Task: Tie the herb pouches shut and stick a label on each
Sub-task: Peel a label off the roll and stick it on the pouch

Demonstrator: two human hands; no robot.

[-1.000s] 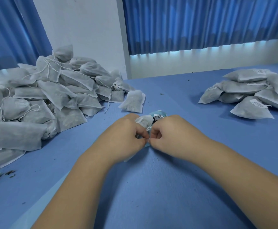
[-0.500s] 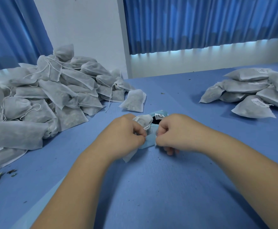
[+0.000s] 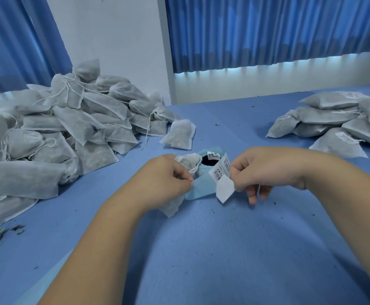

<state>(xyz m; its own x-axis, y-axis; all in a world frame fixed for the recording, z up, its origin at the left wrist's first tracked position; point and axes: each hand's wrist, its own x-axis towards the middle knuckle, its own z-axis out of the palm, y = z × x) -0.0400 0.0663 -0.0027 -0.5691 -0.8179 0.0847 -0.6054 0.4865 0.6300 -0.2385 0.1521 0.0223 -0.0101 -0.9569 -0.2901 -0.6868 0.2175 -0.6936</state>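
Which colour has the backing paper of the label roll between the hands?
Light blue; the backing paper shows best in the head view.

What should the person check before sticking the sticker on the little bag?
1. Pouch held firmly: the left hand grips the pouch. Ok.
2. Pouch tied shut: its drawstring shows at the neck, but the fingers hide any knot. Cannot tell.
3. Label in hand: the right hand pinches the label, blank side towards the camera. Ok.
4. Label free of the blue backing strip: its upper edge lies close against the strip, so it is unclear whether they are apart. Cannot tell.
5. Bare patch on the pouch for sticking: only a bottom corner shows. Cannot tell.
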